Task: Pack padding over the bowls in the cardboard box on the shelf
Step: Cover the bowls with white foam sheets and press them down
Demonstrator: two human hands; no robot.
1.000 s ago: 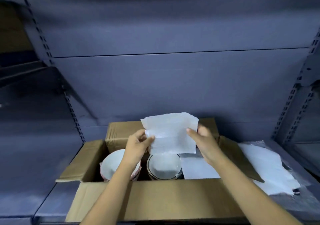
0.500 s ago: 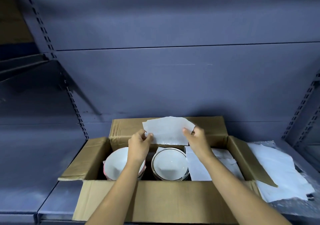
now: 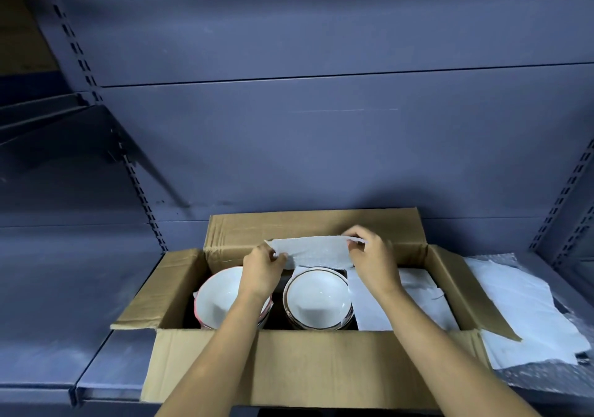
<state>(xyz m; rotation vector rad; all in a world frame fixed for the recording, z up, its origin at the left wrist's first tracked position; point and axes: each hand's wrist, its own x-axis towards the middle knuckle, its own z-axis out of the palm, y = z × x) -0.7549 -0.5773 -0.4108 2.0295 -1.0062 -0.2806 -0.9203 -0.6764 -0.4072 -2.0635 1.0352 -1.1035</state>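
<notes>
An open cardboard box (image 3: 321, 371) sits on the shelf with its flaps spread. Inside stand two stacks of white bowls: a red-rimmed stack (image 3: 215, 297) at the left and a brown-rimmed stack (image 3: 316, 297) in the middle. A white foam sheet (image 3: 414, 301) covers the right part of the box. My left hand (image 3: 262, 270) and my right hand (image 3: 373, 255) each pinch an end of a white padding sheet (image 3: 313, 251), held nearly flat just above the far edge of the brown-rimmed stack.
More white foam sheets (image 3: 527, 307) lie on bubble wrap on the shelf right of the box. The grey metal shelf (image 3: 64, 304) extends to the left. A slotted upright (image 3: 141, 198) and the back panel stand behind the box.
Both hands have lowered the padding sheet from upright above the box into the box, tilting it nearly flat over the middle bowl stack. The view has shifted slightly.
</notes>
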